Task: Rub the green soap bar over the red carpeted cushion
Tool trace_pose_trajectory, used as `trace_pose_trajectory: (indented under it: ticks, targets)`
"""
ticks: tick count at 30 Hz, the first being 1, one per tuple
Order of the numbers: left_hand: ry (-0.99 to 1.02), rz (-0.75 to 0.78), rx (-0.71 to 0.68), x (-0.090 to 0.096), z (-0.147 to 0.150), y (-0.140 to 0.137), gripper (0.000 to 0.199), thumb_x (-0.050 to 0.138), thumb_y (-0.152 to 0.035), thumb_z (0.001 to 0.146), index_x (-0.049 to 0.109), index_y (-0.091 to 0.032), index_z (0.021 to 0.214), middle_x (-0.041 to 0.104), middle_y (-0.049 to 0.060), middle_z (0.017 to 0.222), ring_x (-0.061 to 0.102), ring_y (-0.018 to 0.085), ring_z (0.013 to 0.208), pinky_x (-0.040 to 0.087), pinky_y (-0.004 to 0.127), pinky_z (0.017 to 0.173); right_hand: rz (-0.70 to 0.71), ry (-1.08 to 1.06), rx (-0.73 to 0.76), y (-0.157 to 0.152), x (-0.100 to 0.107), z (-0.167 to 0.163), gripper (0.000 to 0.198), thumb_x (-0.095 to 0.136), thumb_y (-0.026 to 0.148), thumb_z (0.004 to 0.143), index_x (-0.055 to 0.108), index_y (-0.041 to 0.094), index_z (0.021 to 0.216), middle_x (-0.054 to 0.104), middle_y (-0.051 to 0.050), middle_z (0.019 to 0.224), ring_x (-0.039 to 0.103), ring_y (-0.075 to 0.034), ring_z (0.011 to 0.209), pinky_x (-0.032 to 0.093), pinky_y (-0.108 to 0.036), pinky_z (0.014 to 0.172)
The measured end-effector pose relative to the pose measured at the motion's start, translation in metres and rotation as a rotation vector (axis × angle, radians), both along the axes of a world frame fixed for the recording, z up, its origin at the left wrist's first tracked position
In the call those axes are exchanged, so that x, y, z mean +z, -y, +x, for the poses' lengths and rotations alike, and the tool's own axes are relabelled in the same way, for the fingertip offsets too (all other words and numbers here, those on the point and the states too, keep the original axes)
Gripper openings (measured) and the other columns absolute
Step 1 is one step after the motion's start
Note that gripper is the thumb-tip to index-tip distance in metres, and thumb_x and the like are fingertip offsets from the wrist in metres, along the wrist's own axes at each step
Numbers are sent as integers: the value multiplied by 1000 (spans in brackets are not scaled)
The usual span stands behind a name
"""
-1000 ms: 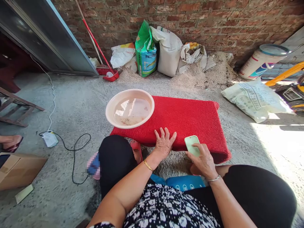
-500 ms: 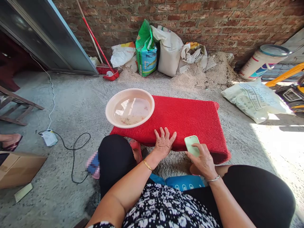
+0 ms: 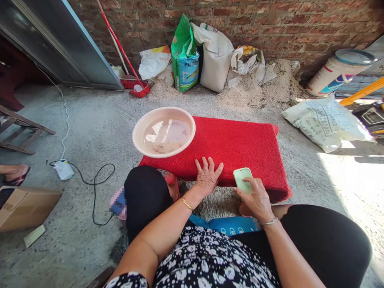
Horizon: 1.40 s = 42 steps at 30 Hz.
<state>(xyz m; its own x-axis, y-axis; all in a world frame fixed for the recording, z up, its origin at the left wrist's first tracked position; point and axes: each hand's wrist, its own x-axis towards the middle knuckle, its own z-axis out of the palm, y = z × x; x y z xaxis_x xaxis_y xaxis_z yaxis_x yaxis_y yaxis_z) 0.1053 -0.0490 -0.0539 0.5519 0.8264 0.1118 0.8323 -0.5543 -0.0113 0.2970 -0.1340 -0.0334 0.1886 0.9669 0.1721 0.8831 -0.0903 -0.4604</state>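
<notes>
My left hand (image 3: pixel 207 176) lies flat near the front edge of a bench covered with red plush cloth (image 3: pixel 237 140), fingers spread and holding nothing. To its right, my right hand (image 3: pixel 256 198) grips the lower part of a pale green phone case (image 3: pixel 242 176) between thumb and fingers. The case is a rounded rectangle with a raised rim, at the bench's front edge. A pale pink basin (image 3: pixel 138 138) of cloudy water, with small bits in it, stands at the bench's left end.
Sacks (image 3: pixel 216 60) and spilled grains (image 3: pixel 237 96) line the brick wall, with a red dustpan (image 3: pixel 141 91) beside them. On the left are a power strip (image 3: pixel 63 170) with a looping cable, a cardboard box (image 3: pixel 30 206) and another person's foot (image 3: pixel 16 176). A bucket (image 3: pixel 337 74) leans at right.
The view has shifted slightly, so the background sits a little higher. Both hands stay nearly where they were, the left spread on the cloth and the right on the phone case.
</notes>
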Motion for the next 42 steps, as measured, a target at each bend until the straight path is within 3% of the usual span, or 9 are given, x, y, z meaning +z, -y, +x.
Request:
trace_pose_trajectory:
  ticks: [26,33,42]
  targets:
    - [-29,-28,-15,9,0,-1,73,61,-44,82,28,-30,146,34,20,148,31,46,134,18,73,102,-18,8,28,2,-6,6,48,52,65,80,54,24,105,55,-7,99,58,-24,89,48,-36,73]
    - [-10,6,-4,5,0,-1,66,57,-40,85,31,-30,145,36,20,147,32,45,134,17,73,102,-3,8,38,1,-9,5,44,55,60,80,53,24,105,55,-6,97,58,-23,87,48,-35,73]
    - [-27,-13,19,5,2,-2,73,62,-41,81,30,-31,146,35,19,148,30,45,134,13,74,104,-9,23,35,-3,-1,-2,28,58,41,79,54,24,101,55,-5,94,58,-22,87,47,-32,71]
